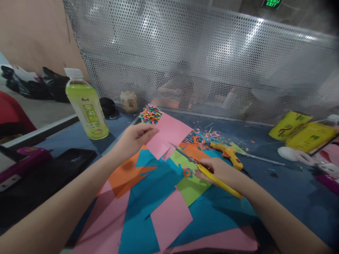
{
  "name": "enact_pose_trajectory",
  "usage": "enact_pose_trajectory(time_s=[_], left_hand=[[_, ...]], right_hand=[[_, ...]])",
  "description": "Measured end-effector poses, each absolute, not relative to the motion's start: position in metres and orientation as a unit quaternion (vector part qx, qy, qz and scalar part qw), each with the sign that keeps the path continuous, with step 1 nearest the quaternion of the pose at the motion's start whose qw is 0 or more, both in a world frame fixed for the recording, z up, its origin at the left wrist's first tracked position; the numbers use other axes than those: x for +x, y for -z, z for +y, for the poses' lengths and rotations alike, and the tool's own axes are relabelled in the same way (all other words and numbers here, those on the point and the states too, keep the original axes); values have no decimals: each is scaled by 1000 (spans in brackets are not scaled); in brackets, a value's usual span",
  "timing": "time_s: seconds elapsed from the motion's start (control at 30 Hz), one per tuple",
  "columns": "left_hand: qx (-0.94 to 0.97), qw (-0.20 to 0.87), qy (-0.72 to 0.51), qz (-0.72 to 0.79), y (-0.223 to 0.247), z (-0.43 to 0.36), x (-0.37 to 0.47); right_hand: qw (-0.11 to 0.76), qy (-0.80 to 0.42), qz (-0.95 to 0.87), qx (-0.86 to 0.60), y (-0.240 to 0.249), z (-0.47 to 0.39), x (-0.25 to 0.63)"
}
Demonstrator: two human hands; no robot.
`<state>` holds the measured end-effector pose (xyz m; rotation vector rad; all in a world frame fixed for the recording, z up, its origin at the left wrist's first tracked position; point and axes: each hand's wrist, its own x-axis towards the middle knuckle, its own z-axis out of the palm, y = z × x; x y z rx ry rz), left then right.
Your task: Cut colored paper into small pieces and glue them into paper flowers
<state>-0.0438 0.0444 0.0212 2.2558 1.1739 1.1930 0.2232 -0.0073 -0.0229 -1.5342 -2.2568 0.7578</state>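
Note:
A pink square of paper is pinched at its left edge by my left hand, raised above the other sheets. My right hand grips yellow-handled scissors. Their blades meet the lower edge of the pink square, where a narrow strip hangs partly cut. Below lie overlapping blue paper, orange paper, green paper and another pink piece. Close to my right fingers sits a small orange and blue paper cutout.
A yellow glue gun lies right, beyond my hand. Paper scraps and a multicoloured paper cluster are farther back. A green drink bottle stands left. Yellow packages sit right; a perforated metal screen borders the table.

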Motion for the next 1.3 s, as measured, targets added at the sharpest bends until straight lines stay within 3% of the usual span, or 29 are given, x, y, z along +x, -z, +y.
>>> enact_pose_trajectory(time_s=[0.8, 0.97, 1.17, 1.3], left_hand=[[790, 165, -412, 423, -20, 45, -43], [778, 89, -391, 484, -20, 58, -58], [789, -103, -148, 588, -23, 58, -76], [787, -204, -141, 565, -23, 43, -65]], right_hand=[[140, -278, -781, -541, 19, -9, 221], [138, -228, -796, -543, 20, -5, 222], [143, -183, -778, -584, 15, -1, 221], [121, -126, -739, -650, 16, 3, 222]])
